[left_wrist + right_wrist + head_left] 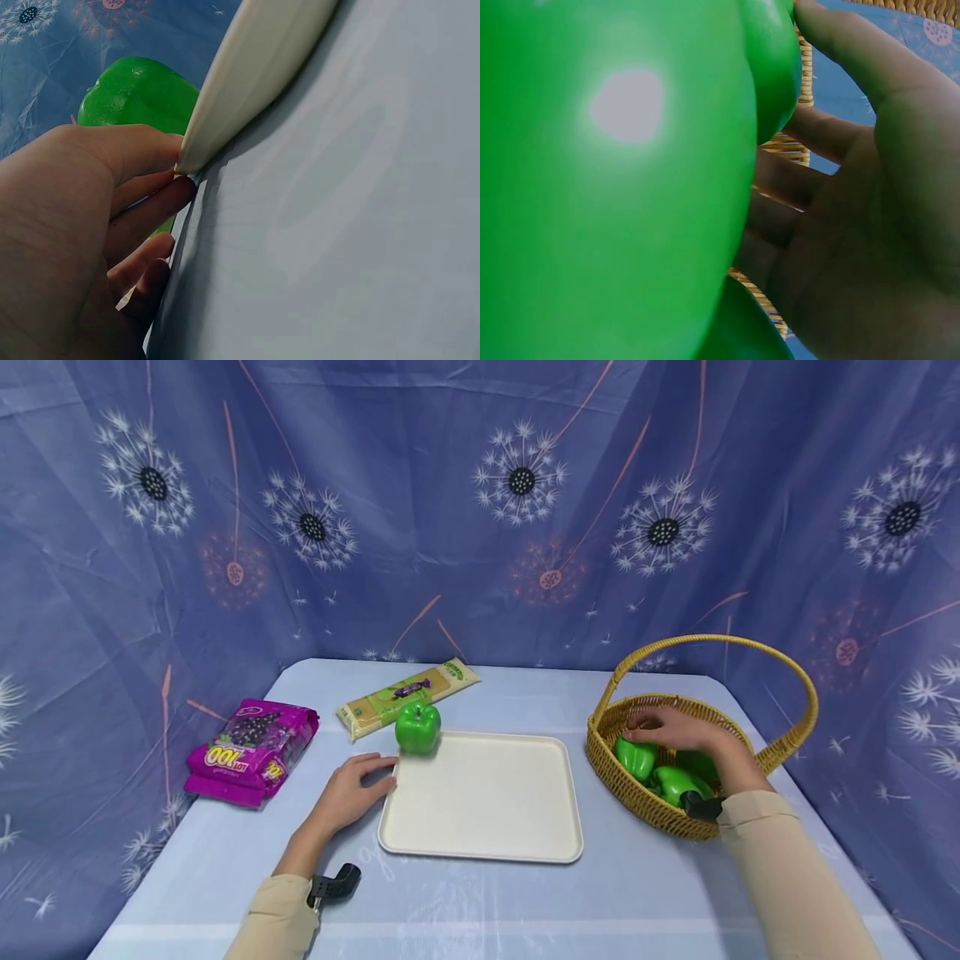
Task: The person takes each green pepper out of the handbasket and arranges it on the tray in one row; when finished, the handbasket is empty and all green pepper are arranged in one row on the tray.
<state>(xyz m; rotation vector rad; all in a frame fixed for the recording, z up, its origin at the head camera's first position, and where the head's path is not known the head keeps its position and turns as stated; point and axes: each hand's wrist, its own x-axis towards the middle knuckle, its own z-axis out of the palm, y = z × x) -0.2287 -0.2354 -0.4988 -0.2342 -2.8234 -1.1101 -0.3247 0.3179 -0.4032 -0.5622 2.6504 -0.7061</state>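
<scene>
My left hand (351, 792) lies beside the left edge of a white rectangular tray (483, 797), its fingers loosely bent. In the left wrist view, the fingertips (169, 154) meet the tray's rim. One green bell pepper (417, 727) stands upright at the tray's back left corner. My right hand (684, 732) reaches into a wicker basket (637, 806), holding a green bell pepper (636, 762) between thumb and fingers. More green peppers (678, 783) lie close around it in the basket. A pepper (615, 195) fills much of the right wrist view and hides part of the fingers.
A purple snack bag (251, 750) with a grape picture lies at the far left of the table. Behind the tray lies a long beige packet (408, 695), slanted. The basket's tall handle (712, 639) arches over the right hand. A blue dandelion-print curtain (420, 510) surrounds the table.
</scene>
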